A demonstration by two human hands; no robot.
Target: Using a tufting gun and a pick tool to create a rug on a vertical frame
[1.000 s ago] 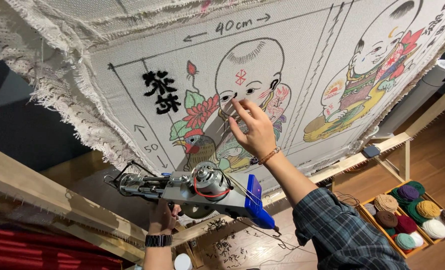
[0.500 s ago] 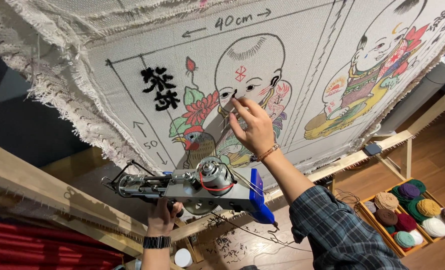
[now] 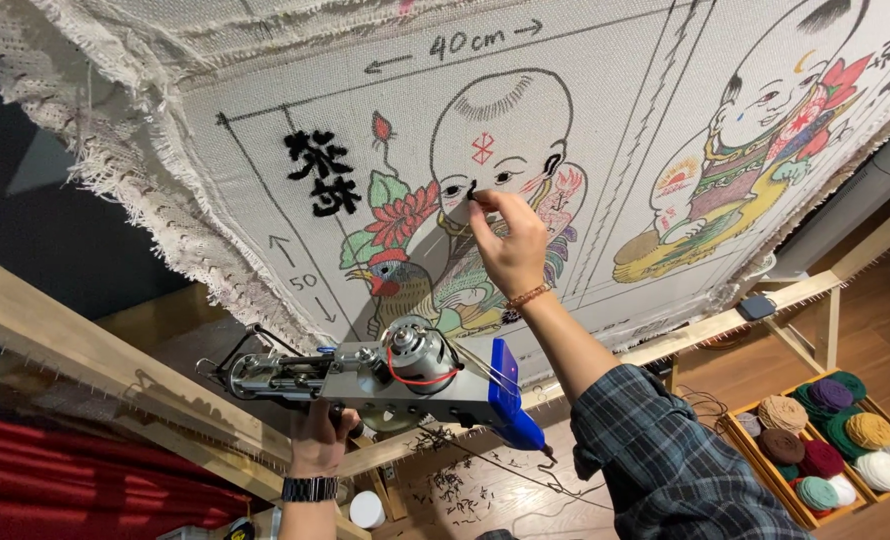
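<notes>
The right hand (image 3: 510, 245) is raised on a bent arm, fingertips pinched on a dark strand at the drawn face on the stretched cloth (image 3: 605, 130), which a wooden frame (image 3: 85, 360) holds taut for working. Lower down, the left hand (image 3: 317, 440) is closed round the grip of the tufting gun (image 3: 385, 375), parked clear of the cloth. A box of yarn balls (image 3: 830, 440) sits on the floor.

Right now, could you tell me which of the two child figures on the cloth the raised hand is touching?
The right hand touches the bald, mostly uncoloured figure at centre; the fully coloured figure lies farther right, untouched.
</notes>
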